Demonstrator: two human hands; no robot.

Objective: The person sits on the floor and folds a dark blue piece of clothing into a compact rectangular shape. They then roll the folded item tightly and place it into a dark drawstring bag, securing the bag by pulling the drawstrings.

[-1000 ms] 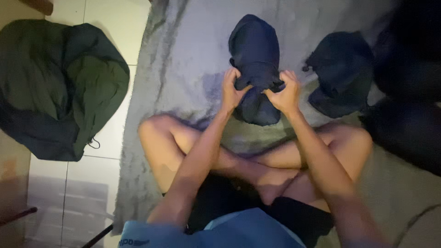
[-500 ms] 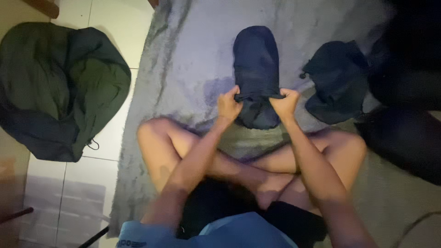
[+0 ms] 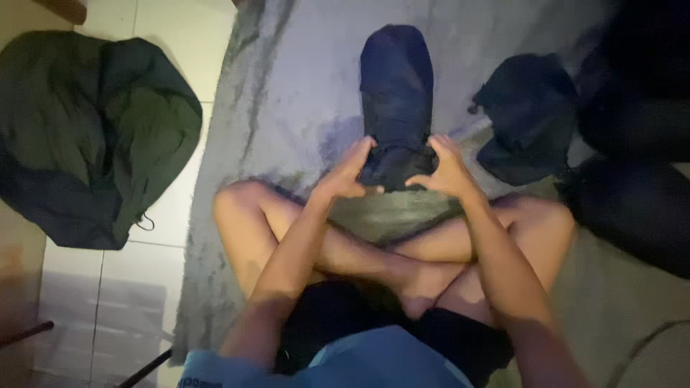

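Both arms reach forward; the left hand and right hand pinch the dark garment's near end.

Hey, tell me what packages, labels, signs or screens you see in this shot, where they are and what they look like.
No packages, signs or screens show, and no label can be made out.
Only soft things: a dark navy fabric bundle on the grey rug, gripped by the left hand and right hand.
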